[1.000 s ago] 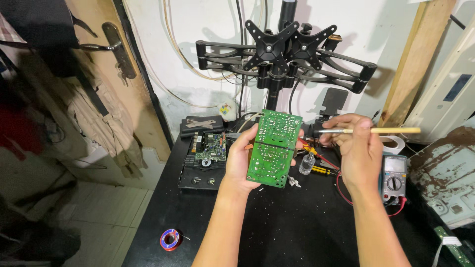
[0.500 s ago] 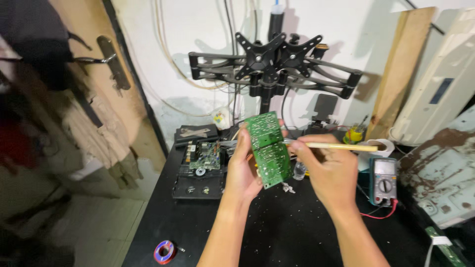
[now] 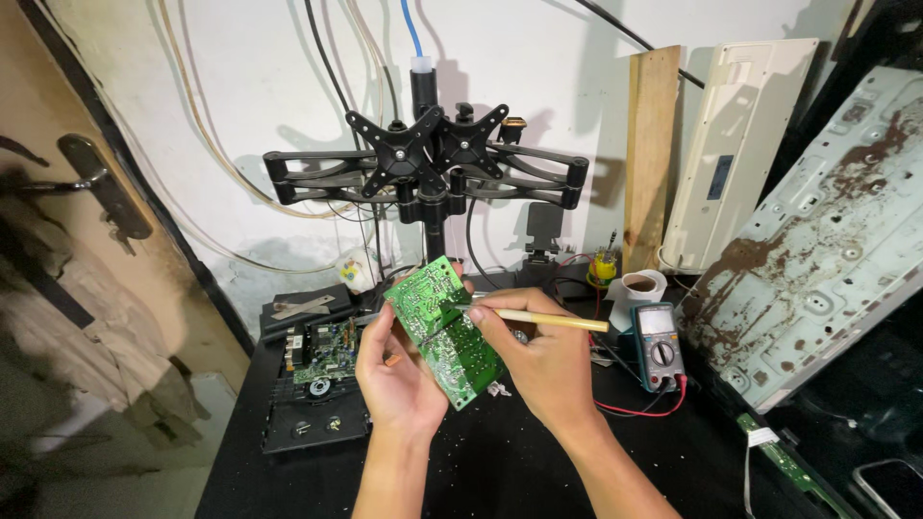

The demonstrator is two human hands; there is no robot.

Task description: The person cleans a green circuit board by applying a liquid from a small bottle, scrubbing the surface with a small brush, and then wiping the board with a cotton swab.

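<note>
My left hand (image 3: 399,370) holds a green circuit board (image 3: 444,330) upright and tilted, solder side facing me, above the black table (image 3: 500,461). In my right hand (image 3: 538,360) is a small brush with a pale wooden handle (image 3: 553,320). Its dark bristle end touches the board's face near the middle. Both forearms come up from the bottom edge of the view.
A black double monitor arm (image 3: 428,163) stands behind the board. An opened black device with a circuit board inside (image 3: 317,370) lies at left. At right sit a multimeter with a red lead (image 3: 656,346), a tape roll (image 3: 639,286), a wooden plank (image 3: 652,144) and rusty metal panels (image 3: 827,240).
Both hands and the board have come nearer and lower in the view. The board has turned to a steeper tilt, and the brush tip now rests on its face.
</note>
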